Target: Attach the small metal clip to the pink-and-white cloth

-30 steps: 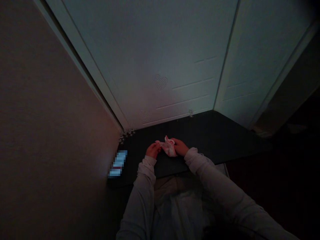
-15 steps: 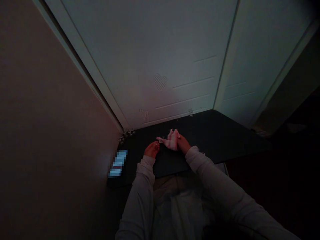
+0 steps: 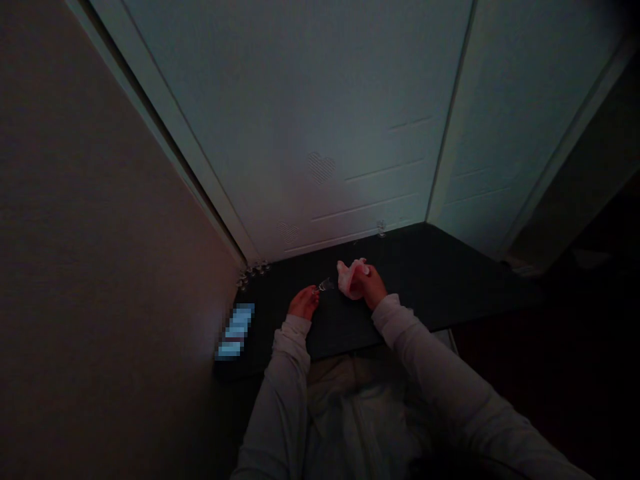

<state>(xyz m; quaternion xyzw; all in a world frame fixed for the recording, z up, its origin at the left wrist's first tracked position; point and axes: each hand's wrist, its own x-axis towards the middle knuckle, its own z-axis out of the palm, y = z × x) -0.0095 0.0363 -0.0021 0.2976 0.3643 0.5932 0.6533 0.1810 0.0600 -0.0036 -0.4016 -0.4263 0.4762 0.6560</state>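
Over the dark table (image 3: 425, 273), my left hand (image 3: 303, 303) is closed on the stem end of a small clear glass (image 3: 326, 285), whose bowl points to the right. My right hand (image 3: 373, 287) grips a crumpled pink cloth (image 3: 351, 279), its fingers partly hidden in the folds. A narrow gap separates the cloth from the glass. The light is dim and finger details are hard to make out.
Several small clear glasses (image 3: 255, 268) stand at the table's back left corner. Another clear glass (image 3: 381, 229) is by the white panel (image 3: 320, 87) at the back edge. A lit, pixelated rectangle (image 3: 236, 331) lies at the left, near the wall (image 3: 125, 267).
My right hand and the pink cloth have moved slightly right, off the glass. The bowl of the glass is now uncovered, while my left hand stays almost where it was.
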